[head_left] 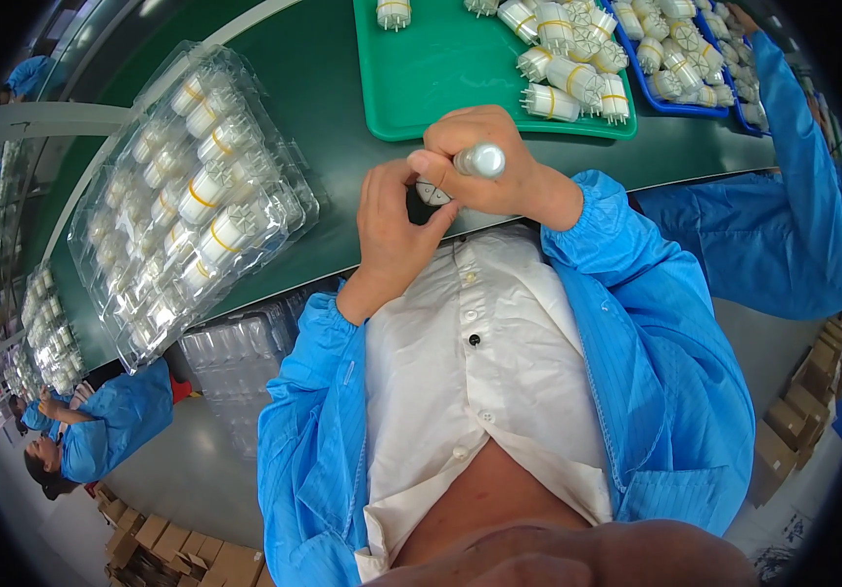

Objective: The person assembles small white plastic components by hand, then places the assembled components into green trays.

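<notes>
My left hand (391, 225) curls its thumb and fingers round a white cylindrical part (432, 192), whose segmented end faces up. Right against it, my right hand (499, 147) is closed on a cylinder with a pale, shiny rounded end (482, 160); its lower portion is hidden by my fingers, so I cannot tell its exact kind. Beyond my hands lies a green tray (421, 88) with several white cylindrical parts (572, 76) heaped at its right side, each with a yellow band and metal pins. Another such part (393, 14) lies alone at the tray's far left.
Clear plastic blister trays (196, 196) filled with white parts lie left on the dark green table (328, 117). Blue trays (680, 103) of parts sit at far right, beside a co-worker's blue sleeve (783, 127). Another person (108, 421) works at left. Cardboard boxes (181, 548) stand on the floor.
</notes>
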A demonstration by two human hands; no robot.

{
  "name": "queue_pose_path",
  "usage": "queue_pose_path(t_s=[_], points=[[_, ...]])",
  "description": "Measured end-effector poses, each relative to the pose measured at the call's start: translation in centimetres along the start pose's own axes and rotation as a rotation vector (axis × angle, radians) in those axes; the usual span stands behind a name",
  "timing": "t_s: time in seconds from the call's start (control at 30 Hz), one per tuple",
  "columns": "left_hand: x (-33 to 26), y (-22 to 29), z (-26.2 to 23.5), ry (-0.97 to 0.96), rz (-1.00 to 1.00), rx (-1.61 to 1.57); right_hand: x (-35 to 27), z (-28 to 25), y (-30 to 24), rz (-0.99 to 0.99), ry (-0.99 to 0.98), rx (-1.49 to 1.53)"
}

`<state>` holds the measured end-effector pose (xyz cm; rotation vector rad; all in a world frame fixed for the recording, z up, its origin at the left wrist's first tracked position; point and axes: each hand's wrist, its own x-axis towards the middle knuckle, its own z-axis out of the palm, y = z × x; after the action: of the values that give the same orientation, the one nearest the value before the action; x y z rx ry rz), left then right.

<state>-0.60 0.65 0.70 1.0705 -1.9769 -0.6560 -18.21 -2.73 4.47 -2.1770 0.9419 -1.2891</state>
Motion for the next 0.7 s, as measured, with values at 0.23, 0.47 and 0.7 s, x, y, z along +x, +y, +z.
queue_pose_path(t_s=[0.23, 0.47, 0.7], points=[[-0.5, -1.1, 0.3, 0.018, -0.01, -0.142, 0.7, -0.4, 0.3, 0.276, 0.016, 0.313], [0.2, -0.1, -0.3, -0.035, -0.019, -0.104, 0.6, -0.1, 0.7, 0.255, -0.057, 0.201], [-0.1, -0.8, -0.2, 0.002, 0.016, 0.036, 0.8, 0.1, 0.5, -0.006, -0.091, 0.016]])
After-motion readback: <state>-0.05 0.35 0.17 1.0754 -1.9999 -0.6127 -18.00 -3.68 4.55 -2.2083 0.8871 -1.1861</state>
